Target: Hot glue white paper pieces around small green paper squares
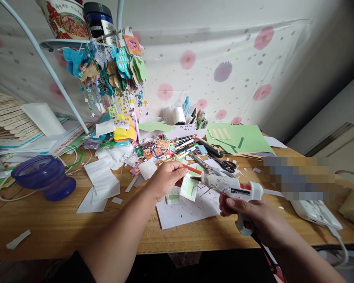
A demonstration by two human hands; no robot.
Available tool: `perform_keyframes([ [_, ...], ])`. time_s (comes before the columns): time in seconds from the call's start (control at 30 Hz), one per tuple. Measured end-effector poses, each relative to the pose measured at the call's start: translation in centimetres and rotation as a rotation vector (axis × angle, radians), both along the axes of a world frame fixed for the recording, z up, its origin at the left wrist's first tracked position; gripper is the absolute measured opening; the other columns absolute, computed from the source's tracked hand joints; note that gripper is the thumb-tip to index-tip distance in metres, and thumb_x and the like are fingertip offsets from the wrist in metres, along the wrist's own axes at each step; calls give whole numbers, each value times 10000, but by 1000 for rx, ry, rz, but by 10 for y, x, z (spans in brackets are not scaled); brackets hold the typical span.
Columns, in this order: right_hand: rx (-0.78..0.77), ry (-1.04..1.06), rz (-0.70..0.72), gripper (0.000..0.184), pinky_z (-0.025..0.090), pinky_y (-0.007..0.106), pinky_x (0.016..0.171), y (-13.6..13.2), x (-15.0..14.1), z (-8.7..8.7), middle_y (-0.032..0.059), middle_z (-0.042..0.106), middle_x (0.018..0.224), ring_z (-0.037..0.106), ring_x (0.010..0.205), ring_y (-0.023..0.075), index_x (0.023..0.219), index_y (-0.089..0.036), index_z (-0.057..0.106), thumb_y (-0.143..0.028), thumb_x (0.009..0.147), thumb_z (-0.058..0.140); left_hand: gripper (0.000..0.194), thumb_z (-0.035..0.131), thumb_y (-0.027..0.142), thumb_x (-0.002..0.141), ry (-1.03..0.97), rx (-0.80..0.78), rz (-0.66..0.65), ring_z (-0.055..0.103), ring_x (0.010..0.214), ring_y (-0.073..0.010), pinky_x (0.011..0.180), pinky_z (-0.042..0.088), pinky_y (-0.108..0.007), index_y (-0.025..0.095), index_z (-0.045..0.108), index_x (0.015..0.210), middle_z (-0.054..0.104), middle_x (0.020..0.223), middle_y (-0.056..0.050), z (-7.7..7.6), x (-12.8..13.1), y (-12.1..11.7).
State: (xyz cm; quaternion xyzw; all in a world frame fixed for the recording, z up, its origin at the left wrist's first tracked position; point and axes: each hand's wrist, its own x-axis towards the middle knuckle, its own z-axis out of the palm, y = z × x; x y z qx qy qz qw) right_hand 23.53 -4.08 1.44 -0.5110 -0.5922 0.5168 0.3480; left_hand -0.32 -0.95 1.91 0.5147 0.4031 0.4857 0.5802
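My right hand [243, 212] grips a white hot glue gun [224, 185] by its handle, with a clear glue stick [273, 192] sticking out of the back. The gun points left, its nozzle close to a small white-edged green paper piece [189, 188]. My left hand [171, 177] is closed in a pinch at the top of that paper piece. An orange stick-like thing [193, 169] shows at the left fingertips; whether it is held or lies behind, I cannot tell. Another green and white piece [174, 195] hangs or lies just below, over a white paper sheet [183, 216].
Scissors [228, 166], pencils [185, 146] and small colourful cutouts [157, 152] crowd the table beyond my hands. Green card [238, 137] lies back right. A blue plastic bowl-like holder [37, 173] stands left. Paper ornaments [106, 70] hang from a rack. The gun's cord [264, 249] drops toward me.
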Motion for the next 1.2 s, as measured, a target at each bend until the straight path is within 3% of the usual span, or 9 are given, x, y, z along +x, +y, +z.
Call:
perform_keyframes([
  [0.1,-76,57,20,384,439,319,624,-3,4,-6,66,669,677,593,676,219,664,-183,691,-567,657,714,405,740,492,659,-66,-41,0,384,480,-66,485,280,-217,159,515,611,445,534,55,2,0,-1],
  [0.3,-3,132,38,387,451,345,684,-5,17,-9,79,655,682,587,699,227,624,-185,695,-560,712,669,389,768,459,638,-137,-97,-3,433,480,-73,483,315,-215,159,521,619,484,547,47,3,1,-2],
  [0.57,-23,211,27,355,461,336,682,-3,5,-14,78,667,687,596,695,221,645,-177,711,-518,733,664,392,795,444,637,-266,-134,-2,422,518,-71,527,341,-221,148,538,647,477,568,44,3,4,-2],
  [0.83,72,162,100,360,445,357,703,-5,2,-20,70,638,686,583,703,231,657,-190,673,-535,754,632,379,835,392,601,-403,-189,67,415,513,-66,507,318,-208,154,550,675,485,564,51,-3,9,-1],
  [1.07,88,260,116,374,433,357,673,-4,3,-15,75,636,669,578,693,232,634,-187,672,-543,739,624,401,849,422,577,-363,-187,98,483,539,-73,517,369,-192,140,591,699,558,594,31,-2,6,0],
  [1.2,155,210,22,366,469,341,640,-4,1,-15,74,658,657,601,674,234,635,-195,671,-554,704,663,377,843,404,581,-364,-183,115,494,531,-74,517,375,-191,138,597,686,548,574,38,0,7,-1],
])
